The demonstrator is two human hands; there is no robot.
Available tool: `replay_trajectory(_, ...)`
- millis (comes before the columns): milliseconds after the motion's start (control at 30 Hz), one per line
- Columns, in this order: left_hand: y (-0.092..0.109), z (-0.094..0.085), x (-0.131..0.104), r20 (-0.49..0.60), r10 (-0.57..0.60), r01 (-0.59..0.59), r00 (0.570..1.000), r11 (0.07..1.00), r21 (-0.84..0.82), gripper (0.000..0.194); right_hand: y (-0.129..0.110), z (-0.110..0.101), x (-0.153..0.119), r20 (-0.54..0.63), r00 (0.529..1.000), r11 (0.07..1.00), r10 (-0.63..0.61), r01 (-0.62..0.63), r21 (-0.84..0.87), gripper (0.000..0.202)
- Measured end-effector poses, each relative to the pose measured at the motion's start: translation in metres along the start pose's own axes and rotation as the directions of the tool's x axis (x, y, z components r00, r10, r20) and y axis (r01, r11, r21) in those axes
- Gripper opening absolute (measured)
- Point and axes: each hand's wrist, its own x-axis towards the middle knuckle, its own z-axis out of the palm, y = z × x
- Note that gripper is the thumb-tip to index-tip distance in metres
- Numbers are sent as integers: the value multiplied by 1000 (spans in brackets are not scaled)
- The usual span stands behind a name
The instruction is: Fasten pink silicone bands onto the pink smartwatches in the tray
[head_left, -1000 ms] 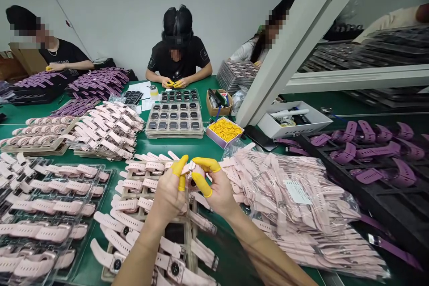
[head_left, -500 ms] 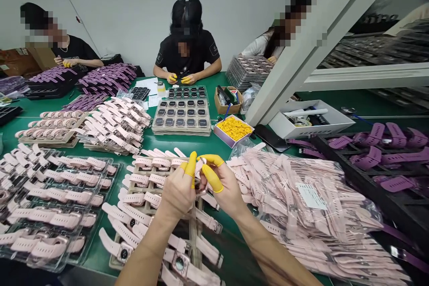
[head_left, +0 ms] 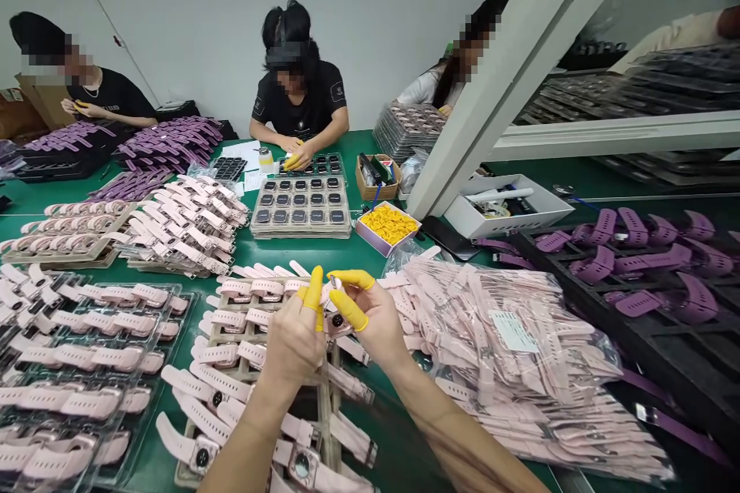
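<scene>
In front of me, both hands hold a pink smartwatch (head_left: 336,321) above a tray of watches. Its case, with a dark round sensor, shows between my hands; much of its band is hidden by fingers. My left hand (head_left: 294,331), with yellow finger cots, is closed on the watch from the left. On the other side my right hand (head_left: 373,316), also in yellow finger cots, pinches the band's upper end between thumb and forefinger. Below lies a beige tray (head_left: 324,408) carrying several pink-strapped watches (head_left: 202,453).
Bagged pink straps (head_left: 491,316) lie to the right, beside a black tray of purple-strapped watches (head_left: 601,266). Clear trays of pink watches (head_left: 109,358) stand left. Ahead are a box of yellow finger cots (head_left: 387,225), stacked watch-case trays (head_left: 301,229) and a slanted white post (head_left: 491,92). Co-workers sit opposite.
The view has shifted slightly, so the scene sits further left. My hands keep hold of the watch, whose sensor side shows more now. The co-worker opposite has lowered a hand to a tray.
</scene>
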Motion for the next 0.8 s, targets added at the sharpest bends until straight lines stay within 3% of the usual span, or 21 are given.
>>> replay_trajectory(233,-3,5,-2,16,8,-7,1000,999,-52,39,-3,0,3,77,995,997,56,-52,-51,36)
replay_trajectory(333,-7,6,-5,20,-70,72,997,989,-128,50,-4,2,2,106,993,989,45,-30,-142,33)
replay_trajectory(433,-14,5,-11,135,-144,175,980,950,-260,64,-8,1,4,139,990,939,6,43,-342,25)
replay_trajectory(567,-22,7,-18,296,-154,294,943,804,-517,61,-14,-3,7,191,975,815,-110,199,-544,15)
replay_trajectory(667,-27,11,-17,220,-231,313,948,806,-502,49,-12,-4,7,272,952,700,-142,291,-652,20)
replay_trajectory(800,-33,15,-18,70,-308,305,949,837,-455,39,-5,0,5,327,942,612,-79,305,-730,19)
